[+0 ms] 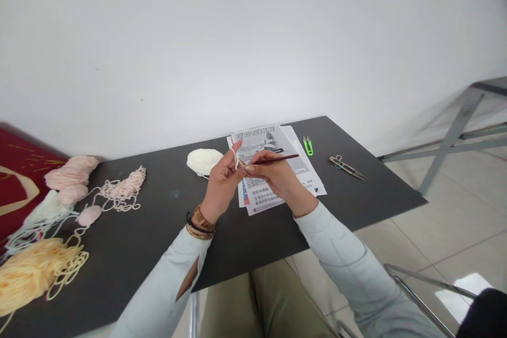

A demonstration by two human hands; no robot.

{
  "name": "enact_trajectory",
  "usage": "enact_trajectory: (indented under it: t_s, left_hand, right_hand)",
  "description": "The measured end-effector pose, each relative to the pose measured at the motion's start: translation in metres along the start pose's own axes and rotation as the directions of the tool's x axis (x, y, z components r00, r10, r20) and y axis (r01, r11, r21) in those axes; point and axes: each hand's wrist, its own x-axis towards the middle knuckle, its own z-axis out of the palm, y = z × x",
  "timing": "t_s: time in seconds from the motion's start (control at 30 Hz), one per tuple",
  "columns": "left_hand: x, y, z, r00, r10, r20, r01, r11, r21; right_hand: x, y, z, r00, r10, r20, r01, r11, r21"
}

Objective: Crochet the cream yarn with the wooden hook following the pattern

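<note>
My left hand (222,179) is raised above the black table (158,232), fingers curled, with a strand of white yarn (236,160) looped over the forefinger. My right hand (275,174) pinches a thin dark red crochet hook (277,159) whose tip meets the yarn at the left fingers. A ball of cream-white yarn (204,160) lies just behind the left hand. Printed instruction sheets (277,142) lie under and behind both hands.
Green thread snips (308,144) and small scissors (346,167) lie right of the sheets. Loose pink yarn (122,189), pink skeins (72,171), pale green yarn (43,214) and yellow yarn (35,270) fill the table's left side. A metal table frame (455,132) stands at right.
</note>
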Motion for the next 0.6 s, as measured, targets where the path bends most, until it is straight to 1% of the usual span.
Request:
enact_trajectory:
  t_s: [0.07, 0.13, 0.2, 0.27, 0.33, 0.37, 0.5, 0.53, 0.6]
  left_hand:
    - [0.002, 0.005, -0.004, 0.996, -0.056, 0.065, 0.061, 0.994, -0.088]
    - [0.003, 0.01, -0.008, 0.992, -0.076, 0.098, 0.088, 0.988, -0.127]
    - [0.004, 0.014, -0.012, 0.991, -0.083, 0.105, 0.097, 0.986, -0.133]
    - [0.006, 0.017, -0.015, 0.991, -0.095, 0.09, 0.108, 0.982, -0.154]
    - [0.007, 0.017, -0.02, 0.991, -0.11, 0.081, 0.125, 0.968, -0.217]
    - [0.007, 0.017, -0.023, 0.989, -0.115, 0.092, 0.136, 0.956, -0.261]
    - [0.01, 0.017, -0.035, 0.965, -0.139, 0.224, 0.223, 0.884, -0.411]
    - [0.01, 0.016, -0.038, 0.955, -0.148, 0.256, 0.247, 0.874, -0.418]
    - [0.012, 0.016, -0.041, 0.941, -0.17, 0.293, 0.279, 0.881, -0.382]
  right_hand:
    - [0.0, 0.001, -0.001, 0.999, -0.022, 0.025, 0.022, 1.0, -0.017]
    - [-0.001, 0.001, -0.003, 0.998, -0.033, 0.052, 0.035, 0.999, -0.037]
    - [-0.001, 0.0, -0.004, 0.998, -0.03, 0.05, 0.033, 0.998, -0.047]
    - [-0.002, -0.002, -0.005, 0.999, -0.015, 0.04, 0.017, 0.999, -0.044]
    - [-0.002, -0.006, -0.006, 0.999, 0.006, 0.046, -0.004, 0.999, -0.041]
    - [-0.003, -0.007, -0.007, 0.999, 0.013, 0.051, -0.012, 0.999, -0.038]
    - [-0.004, -0.012, -0.009, 0.998, 0.011, 0.063, -0.009, 1.0, -0.022]
    - [-0.004, -0.012, -0.009, 0.997, 0.011, 0.073, -0.008, 0.999, -0.031]
    - [-0.005, -0.011, -0.01, 0.995, 0.016, 0.103, -0.008, 0.997, -0.071]
